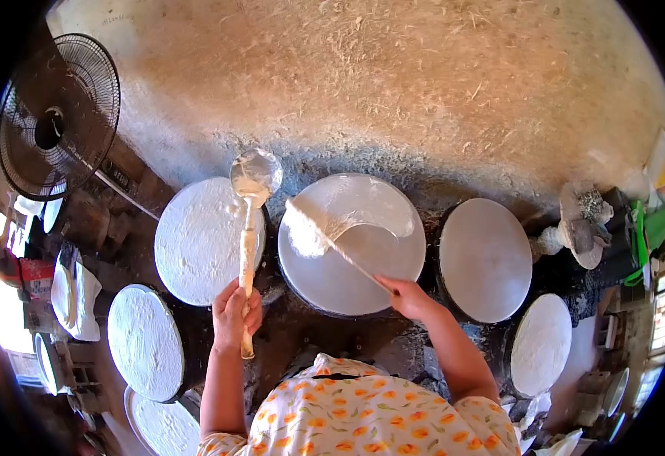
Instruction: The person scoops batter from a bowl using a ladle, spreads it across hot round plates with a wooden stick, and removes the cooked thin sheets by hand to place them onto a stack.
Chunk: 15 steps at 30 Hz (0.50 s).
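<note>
My left hand (235,313) is closed round the long pale handle of a ladle (256,176), whose round metal bowl is raised above the gap between two round plates. White batter clings to the ladle. My right hand (410,298) is closed on the end of a thin stick (344,257). Its far end, coated in white, lies over the left part of the middle round plate (325,285). White wet batter covers the upper part of that plate, in a curved band. Left of it, a round plate (199,243) bears a rough white layer.
More round plates with white surfaces stand at the left (146,342) and right (484,262), another at the lower right (541,346). A black fan (59,118) is at the upper left. A rough wall (423,83) rises behind the plates. Green cloth or plastic (655,228) hangs far right.
</note>
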Each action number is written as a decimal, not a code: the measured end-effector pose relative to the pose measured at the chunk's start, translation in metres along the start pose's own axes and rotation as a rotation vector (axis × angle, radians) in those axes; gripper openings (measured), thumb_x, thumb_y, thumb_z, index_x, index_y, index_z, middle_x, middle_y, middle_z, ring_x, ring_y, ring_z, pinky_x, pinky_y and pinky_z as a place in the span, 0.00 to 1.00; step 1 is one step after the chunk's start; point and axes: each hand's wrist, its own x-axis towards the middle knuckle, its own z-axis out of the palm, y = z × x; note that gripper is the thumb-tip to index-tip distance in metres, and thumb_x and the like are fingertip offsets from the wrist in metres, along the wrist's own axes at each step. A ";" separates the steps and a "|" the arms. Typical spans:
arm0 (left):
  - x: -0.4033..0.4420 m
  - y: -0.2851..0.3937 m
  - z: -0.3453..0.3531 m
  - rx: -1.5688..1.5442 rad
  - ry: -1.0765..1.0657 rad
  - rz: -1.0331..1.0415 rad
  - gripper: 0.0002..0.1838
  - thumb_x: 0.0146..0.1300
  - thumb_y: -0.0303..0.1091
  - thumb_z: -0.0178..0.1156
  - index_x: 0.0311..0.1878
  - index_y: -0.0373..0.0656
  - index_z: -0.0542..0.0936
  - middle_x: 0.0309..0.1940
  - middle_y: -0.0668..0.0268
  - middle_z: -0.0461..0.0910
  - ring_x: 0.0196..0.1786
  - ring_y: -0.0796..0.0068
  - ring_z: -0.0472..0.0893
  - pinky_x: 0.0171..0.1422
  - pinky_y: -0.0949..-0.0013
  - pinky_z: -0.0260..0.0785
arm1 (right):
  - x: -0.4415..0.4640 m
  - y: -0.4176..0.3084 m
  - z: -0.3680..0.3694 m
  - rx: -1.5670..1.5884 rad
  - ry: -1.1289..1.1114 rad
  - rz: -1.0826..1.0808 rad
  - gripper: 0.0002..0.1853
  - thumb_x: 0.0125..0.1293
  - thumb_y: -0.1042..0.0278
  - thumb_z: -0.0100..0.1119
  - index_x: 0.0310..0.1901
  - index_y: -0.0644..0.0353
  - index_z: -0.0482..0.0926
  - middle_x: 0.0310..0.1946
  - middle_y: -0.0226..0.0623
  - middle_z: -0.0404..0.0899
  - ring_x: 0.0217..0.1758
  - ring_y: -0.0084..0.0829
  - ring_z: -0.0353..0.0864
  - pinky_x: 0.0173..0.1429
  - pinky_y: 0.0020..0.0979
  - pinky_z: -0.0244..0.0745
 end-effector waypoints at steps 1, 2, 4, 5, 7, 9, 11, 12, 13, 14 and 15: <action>-0.004 0.000 -0.005 0.017 -0.004 0.001 0.13 0.71 0.34 0.44 0.48 0.34 0.70 0.24 0.66 0.68 0.15 0.85 0.63 0.13 0.80 0.57 | -0.016 0.002 -0.003 -0.078 -0.097 -0.020 0.31 0.54 0.82 0.50 0.63 0.50 0.71 0.48 0.43 0.81 0.43 0.28 0.79 0.48 0.25 0.71; -0.007 0.000 -0.007 0.033 -0.006 0.005 0.13 0.71 0.34 0.44 0.48 0.34 0.70 0.24 0.66 0.68 0.15 0.85 0.63 0.13 0.80 0.57 | -0.029 0.012 -0.010 -0.080 -0.106 -0.024 0.31 0.54 0.82 0.50 0.63 0.50 0.71 0.48 0.43 0.81 0.43 0.28 0.79 0.48 0.25 0.71; -0.012 -0.001 -0.004 0.026 0.010 0.005 0.13 0.71 0.34 0.44 0.49 0.34 0.70 0.24 0.67 0.68 0.15 0.85 0.63 0.13 0.80 0.57 | -0.050 0.031 -0.023 -0.017 -0.182 0.033 0.31 0.53 0.83 0.49 0.62 0.51 0.72 0.49 0.44 0.81 0.40 0.28 0.78 0.46 0.25 0.71; -0.013 -0.001 -0.002 0.022 0.012 0.004 0.13 0.71 0.34 0.44 0.49 0.35 0.71 0.24 0.67 0.68 0.15 0.85 0.63 0.13 0.80 0.57 | -0.046 0.034 -0.023 -0.015 -0.191 0.028 0.31 0.53 0.83 0.49 0.62 0.51 0.72 0.49 0.44 0.81 0.40 0.28 0.78 0.46 0.25 0.71; -0.013 -0.006 0.004 0.017 0.021 0.009 0.13 0.71 0.34 0.44 0.49 0.35 0.71 0.24 0.67 0.68 0.15 0.85 0.63 0.13 0.80 0.57 | -0.027 0.030 -0.025 -0.082 0.032 0.065 0.30 0.53 0.82 0.50 0.61 0.51 0.73 0.50 0.46 0.80 0.39 0.27 0.78 0.46 0.26 0.71; -0.013 -0.011 0.010 0.011 0.028 0.010 0.13 0.71 0.34 0.44 0.50 0.36 0.71 0.24 0.67 0.68 0.15 0.85 0.63 0.13 0.80 0.57 | -0.002 0.016 -0.019 -0.023 0.102 0.020 0.30 0.53 0.82 0.50 0.61 0.51 0.73 0.50 0.48 0.79 0.40 0.27 0.79 0.46 0.28 0.72; -0.016 -0.014 0.016 -0.021 0.029 0.030 0.13 0.71 0.34 0.45 0.51 0.36 0.71 0.25 0.66 0.68 0.15 0.85 0.63 0.13 0.80 0.57 | 0.014 0.015 -0.012 -0.011 -0.015 -0.026 0.30 0.54 0.83 0.49 0.61 0.51 0.73 0.50 0.48 0.79 0.42 0.27 0.79 0.50 0.27 0.71; -0.018 -0.011 0.018 -0.012 0.025 0.041 0.14 0.71 0.35 0.45 0.52 0.36 0.71 0.25 0.66 0.69 0.15 0.85 0.63 0.14 0.81 0.58 | 0.006 0.014 -0.013 -0.033 -0.098 -0.064 0.30 0.55 0.83 0.48 0.61 0.51 0.73 0.51 0.47 0.79 0.46 0.28 0.79 0.53 0.25 0.70; -0.021 -0.009 0.018 -0.011 0.031 0.044 0.14 0.71 0.35 0.45 0.52 0.36 0.71 0.25 0.66 0.69 0.15 0.85 0.63 0.14 0.81 0.58 | -0.006 0.015 -0.021 -0.032 -0.103 -0.069 0.30 0.55 0.83 0.48 0.61 0.51 0.73 0.51 0.47 0.79 0.46 0.28 0.79 0.53 0.25 0.70; -0.026 -0.008 0.017 0.005 0.037 0.040 0.14 0.71 0.35 0.45 0.52 0.35 0.71 0.25 0.66 0.69 0.15 0.85 0.63 0.14 0.81 0.58 | -0.023 0.019 -0.033 -0.071 -0.185 -0.045 0.29 0.56 0.83 0.47 0.61 0.51 0.73 0.51 0.47 0.79 0.46 0.29 0.79 0.54 0.24 0.69; -0.029 -0.007 0.015 0.019 0.045 0.036 0.14 0.71 0.35 0.45 0.52 0.35 0.71 0.25 0.66 0.69 0.15 0.85 0.63 0.13 0.80 0.58 | -0.033 0.025 -0.043 -0.111 -0.268 -0.023 0.29 0.57 0.82 0.47 0.61 0.51 0.73 0.51 0.46 0.79 0.46 0.29 0.79 0.54 0.24 0.69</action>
